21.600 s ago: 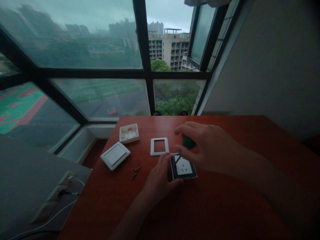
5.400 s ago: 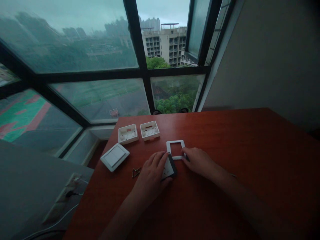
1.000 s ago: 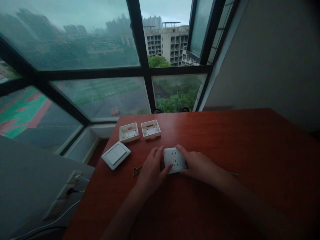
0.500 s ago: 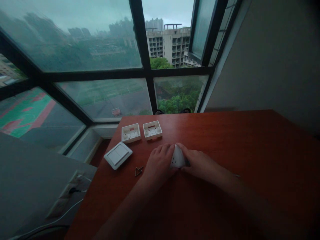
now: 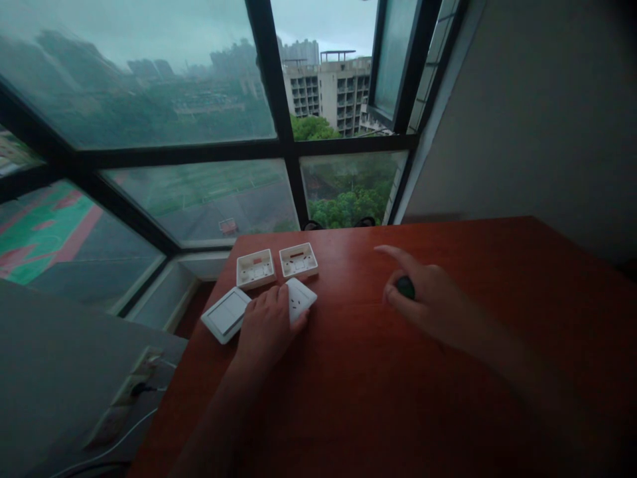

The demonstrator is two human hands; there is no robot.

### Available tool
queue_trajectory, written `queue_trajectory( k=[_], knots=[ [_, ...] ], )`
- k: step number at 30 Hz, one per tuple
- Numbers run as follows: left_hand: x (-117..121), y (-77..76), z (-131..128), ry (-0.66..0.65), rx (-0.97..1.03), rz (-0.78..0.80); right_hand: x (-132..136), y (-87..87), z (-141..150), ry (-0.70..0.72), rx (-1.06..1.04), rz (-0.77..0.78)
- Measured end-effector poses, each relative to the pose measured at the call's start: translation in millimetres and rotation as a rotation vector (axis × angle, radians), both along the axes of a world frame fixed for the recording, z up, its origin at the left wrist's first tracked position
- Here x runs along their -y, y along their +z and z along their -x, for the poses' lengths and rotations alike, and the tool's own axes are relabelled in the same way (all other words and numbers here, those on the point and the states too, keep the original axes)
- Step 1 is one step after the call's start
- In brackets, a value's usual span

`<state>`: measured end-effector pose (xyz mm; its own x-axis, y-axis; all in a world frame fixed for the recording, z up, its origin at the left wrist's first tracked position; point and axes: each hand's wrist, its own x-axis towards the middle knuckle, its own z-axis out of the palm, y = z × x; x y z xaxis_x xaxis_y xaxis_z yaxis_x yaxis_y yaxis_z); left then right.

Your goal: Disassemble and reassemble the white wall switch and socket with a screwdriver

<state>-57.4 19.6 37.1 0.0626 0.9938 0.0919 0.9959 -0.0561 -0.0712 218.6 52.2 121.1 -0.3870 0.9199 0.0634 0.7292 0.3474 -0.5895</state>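
Observation:
My left hand [image 5: 266, 323] lies on a white wall socket [image 5: 300, 299] on the red-brown table [image 5: 378, 392], its fingers curled over the socket's left half. Just left of it sits a white double rocker switch [image 5: 225, 314]. My right hand [image 5: 432, 301] hovers above the table to the right, closed round a green-handled screwdriver [image 5: 405, 287] with the forefinger pointing out. Only the green handle end shows.
Two white back boxes [image 5: 255, 268] [image 5: 298, 259] stand open side up behind the socket. The table's left edge drops to a sill with cables [image 5: 134, 392]. A large dark-framed window [image 5: 283, 143] rises at the far edge, a grey wall [image 5: 537, 113] at right.
The socket has slid left with my left hand to sit beside the rocker switch. My right hand has left the socket, moved right and now holds the green screwdriver.

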Motion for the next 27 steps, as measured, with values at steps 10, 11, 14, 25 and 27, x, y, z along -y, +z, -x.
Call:
queue_trajectory(
  k=[10, 11, 14, 25, 27],
  knots=[
    [3, -0.1, 4, 0.084, -0.029, -0.037, -26, -14.8, -18, -0.323, -0.484, 0.010],
    [4, -0.6, 4, 0.092, -0.031, -0.042, -29, -24.2, -20, -0.363, -0.545, 0.060],
    [5, -3.0, 6, 0.102, -0.033, -0.055, -32, -53.7, -26, -0.372, -0.552, 0.168],
    [5, 5.4, 8, 0.150, -0.044, -0.038, 3, -97.6, -6, -0.114, -0.333, 0.207],
    [7, 8.5, 6, 0.127, -0.011, -0.093, 10, -99.4, 9, -0.074, -0.291, 0.151]
  ],
)
